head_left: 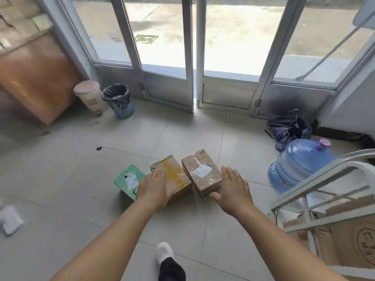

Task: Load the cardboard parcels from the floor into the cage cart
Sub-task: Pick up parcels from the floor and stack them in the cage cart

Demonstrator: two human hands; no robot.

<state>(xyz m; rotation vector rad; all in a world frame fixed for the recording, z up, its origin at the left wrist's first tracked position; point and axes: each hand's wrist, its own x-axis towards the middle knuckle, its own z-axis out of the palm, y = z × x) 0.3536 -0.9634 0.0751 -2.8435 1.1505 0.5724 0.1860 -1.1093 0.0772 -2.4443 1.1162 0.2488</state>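
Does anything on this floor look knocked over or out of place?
Yes: the blue water jug lies tipped on its side beside the cage cart, cap still on, nothing spilled. A dark umbrella sprawls by the door. The three parcels sit in a neat row.

Cage cart (324, 179) cropped; green parcel (126, 180) part-hidden

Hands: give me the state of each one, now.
Left hand: open, fingers straight, over the yellow-taped parcel; contact unclear.
Right hand: open, fingers straight, beside the brown parcel, holding nothing.
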